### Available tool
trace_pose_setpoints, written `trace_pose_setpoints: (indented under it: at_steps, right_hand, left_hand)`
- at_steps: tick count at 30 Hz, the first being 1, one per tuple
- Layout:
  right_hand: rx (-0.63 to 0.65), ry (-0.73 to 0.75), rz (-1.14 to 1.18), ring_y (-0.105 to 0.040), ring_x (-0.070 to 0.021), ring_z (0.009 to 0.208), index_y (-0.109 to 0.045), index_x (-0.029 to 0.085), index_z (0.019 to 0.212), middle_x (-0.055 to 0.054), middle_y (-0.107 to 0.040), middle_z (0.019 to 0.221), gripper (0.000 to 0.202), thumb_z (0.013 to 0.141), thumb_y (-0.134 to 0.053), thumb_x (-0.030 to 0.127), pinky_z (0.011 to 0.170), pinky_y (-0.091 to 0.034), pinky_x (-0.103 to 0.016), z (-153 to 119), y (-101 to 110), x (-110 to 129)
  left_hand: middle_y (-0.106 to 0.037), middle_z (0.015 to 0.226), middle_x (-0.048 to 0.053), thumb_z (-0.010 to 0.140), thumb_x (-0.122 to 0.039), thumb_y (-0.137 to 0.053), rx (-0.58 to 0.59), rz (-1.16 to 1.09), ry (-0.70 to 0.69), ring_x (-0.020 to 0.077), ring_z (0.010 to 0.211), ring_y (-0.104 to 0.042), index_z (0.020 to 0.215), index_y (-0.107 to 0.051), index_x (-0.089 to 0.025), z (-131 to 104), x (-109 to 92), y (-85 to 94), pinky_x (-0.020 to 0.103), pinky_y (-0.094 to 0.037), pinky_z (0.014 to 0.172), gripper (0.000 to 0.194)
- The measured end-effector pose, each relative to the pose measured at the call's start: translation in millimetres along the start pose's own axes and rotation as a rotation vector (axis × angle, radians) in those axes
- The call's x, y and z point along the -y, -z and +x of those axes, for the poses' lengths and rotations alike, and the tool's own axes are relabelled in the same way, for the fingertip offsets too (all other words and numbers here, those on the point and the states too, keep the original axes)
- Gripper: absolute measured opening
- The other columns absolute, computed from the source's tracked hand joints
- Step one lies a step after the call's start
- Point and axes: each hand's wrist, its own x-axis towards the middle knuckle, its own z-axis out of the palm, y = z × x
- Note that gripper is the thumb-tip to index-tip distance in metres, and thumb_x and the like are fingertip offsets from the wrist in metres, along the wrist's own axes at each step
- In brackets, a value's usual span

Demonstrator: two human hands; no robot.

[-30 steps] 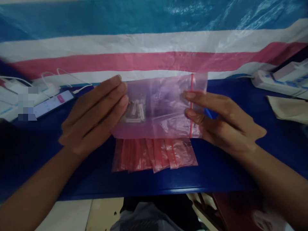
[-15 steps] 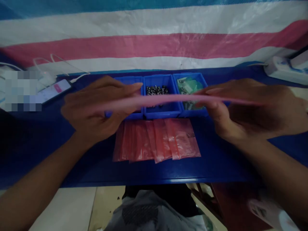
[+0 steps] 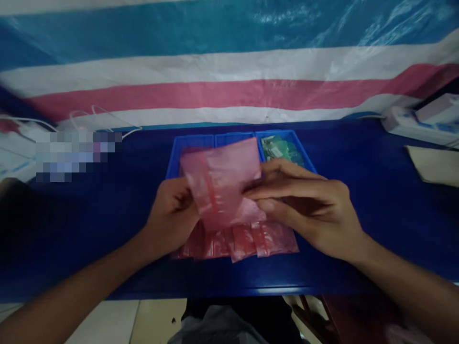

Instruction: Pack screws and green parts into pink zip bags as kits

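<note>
A translucent pink zip bag (image 3: pixel 229 181) with a red zip line is stretched between both hands above the table. My left hand (image 3: pixel 175 208) grips its left edge, the fingers partly hidden behind the plastic. On the other side, my right hand (image 3: pixel 308 205) pinches the bag's right edge between thumb and fingers. Below it lies an overlapping row of red zip bags (image 3: pixel 247 241), partly covered by the held one. Whether anything is inside the held bag I cannot tell.
Behind the bag stand blue bins (image 3: pixel 193 141) side by side; the right one holds green plastic packets (image 3: pixel 283 149). A power strip (image 3: pixel 412 126) and a beige sheet (image 3: pixel 435 165) lie at right on the blue table (image 3: pixel 358 157). White cables (image 3: pixel 118 129) run at the left.
My hands have come closer together. The pink bag, seen edge-on before, now shows its broad face and covers the middle bin. The camera view has tilted up slightly.
</note>
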Motion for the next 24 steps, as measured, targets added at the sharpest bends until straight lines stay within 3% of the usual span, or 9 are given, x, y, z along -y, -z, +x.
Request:
trace_pose_setpoints:
  at_steps: [2, 4, 8, 11, 14, 17, 20, 22, 24]
  right_hand:
    - [-0.066, -0.079, 0.016, -0.079, -0.0174, 0.086, -0.087, 0.031, 0.108, -0.002, -0.084, 0.097, 0.020, 0.099, -0.079, 0.016, 0.069, -0.066, -0.029, 0.4, -4.6, 0.3]
    - [-0.089, -0.123, 0.044, -0.078, -0.0150, 0.080, -0.087, 0.033, 0.109, -0.001, -0.085, 0.102, 0.025, 0.098, -0.078, 0.013, 0.063, -0.065, -0.027, 1.4, -7.4, 0.5]
    - [-0.053, -0.123, 0.169, -0.081, -0.0151, 0.085, -0.084, 0.031, 0.125, -0.004, -0.085, 0.112, 0.033, 0.102, -0.070, 0.012, 0.062, -0.066, -0.025, 3.9, -4.9, 0.7]
    - [-0.137, -0.162, 0.199, -0.078, -0.0141, 0.078, -0.086, 0.029, 0.115, -0.003, -0.085, 0.104, 0.026, 0.103, -0.069, 0.013, 0.055, -0.062, -0.022, 5.4, 0.9, -1.1]
    - [-0.156, -0.214, 0.212, -0.075, -0.0123, 0.069, -0.086, 0.025, 0.103, -0.002, -0.082, 0.094, 0.020, 0.102, -0.069, 0.014, 0.053, -0.060, -0.021, 7.4, 5.4, -3.9]
    - [-0.087, -0.165, 0.123, -0.073, -0.0116, 0.068, -0.084, 0.021, 0.098, -0.002, -0.080, 0.090, 0.021, 0.102, -0.066, 0.012, 0.055, -0.058, -0.022, 9.0, 7.2, -5.0]
    - [0.121, -0.016, -0.036, -0.071, -0.0100, 0.066, -0.081, 0.018, 0.102, -0.002, -0.080, 0.088, 0.020, 0.102, -0.063, 0.011, 0.058, -0.054, -0.022, 7.6, 7.3, -3.9]
    - [0.278, 0.057, -0.133, -0.064, -0.0086, 0.059, -0.081, 0.014, 0.105, -0.001, -0.075, 0.080, 0.016, 0.104, -0.065, 0.015, 0.055, -0.049, -0.022, 4.9, 6.9, -3.1]
    - [0.391, 0.093, -0.235, -0.057, -0.0084, 0.055, -0.079, 0.013, 0.101, 0.001, -0.068, 0.073, 0.016, 0.105, -0.066, 0.021, 0.052, -0.042, -0.025, 2.1, 6.4, -2.9]
  left_hand:
    - [-0.079, 0.074, 0.009, 0.088, -0.094, -0.066, 0.101, -0.061, 0.003, 0.0316, 0.080, -0.081, 0.073, -0.081, -0.023, 1.3, -2.7, -0.7, 0.042, -0.070, 0.068, 0.074]
    - [-0.081, 0.080, 0.011, 0.088, -0.097, -0.062, 0.125, -0.081, -0.015, 0.0323, 0.086, -0.082, 0.083, -0.084, -0.023, 7.5, -5.5, 3.9, 0.041, -0.071, 0.072, 0.078]
    - [-0.086, 0.094, 0.005, 0.079, -0.066, -0.096, -0.080, 0.105, -0.083, 0.0271, 0.086, -0.083, 0.103, -0.086, -0.025, 32.0, -3.4, 31.8, 0.034, -0.070, 0.076, 0.048]
    - [-0.087, 0.103, 0.008, 0.088, -0.069, -0.083, -0.098, 0.386, -0.111, 0.0306, 0.091, -0.083, 0.108, -0.086, -0.025, 50.6, 3.2, 59.1, 0.042, -0.071, 0.082, 0.048]
    - [-0.086, 0.112, 0.013, 0.090, -0.061, -0.079, -0.125, 0.697, -0.150, 0.0406, 0.116, -0.077, 0.110, -0.085, -0.022, 57.4, 4.6, 74.8, 0.061, -0.062, 0.109, 0.045]
    - [-0.080, 0.134, 0.013, 0.091, -0.052, -0.082, -0.191, 0.863, -0.328, 0.0420, 0.141, -0.064, 0.141, -0.074, -0.020, 53.8, -1.3, 77.8, 0.065, -0.045, 0.128, 0.060]
    - [-0.079, 0.140, 0.007, 0.104, -0.046, -0.069, 0.145, 0.911, -0.487, 0.0295, 0.128, -0.075, 0.145, -0.073, -0.027, 50.5, -7.6, 80.6, 0.048, -0.058, 0.118, 0.046]
    - [-0.083, 0.133, 0.005, 0.107, -0.039, -0.063, 0.410, 0.895, -0.464, 0.0256, 0.121, -0.079, 0.131, -0.081, -0.028, 53.2, -9.3, 84.4, 0.043, -0.062, 0.112, 0.031]
    - [-0.084, 0.130, 0.005, 0.105, -0.032, -0.064, 0.520, 0.941, -0.423, 0.0266, 0.122, -0.079, 0.127, -0.083, -0.027, 59.9, -9.7, 87.0, 0.045, -0.061, 0.112, 0.030]
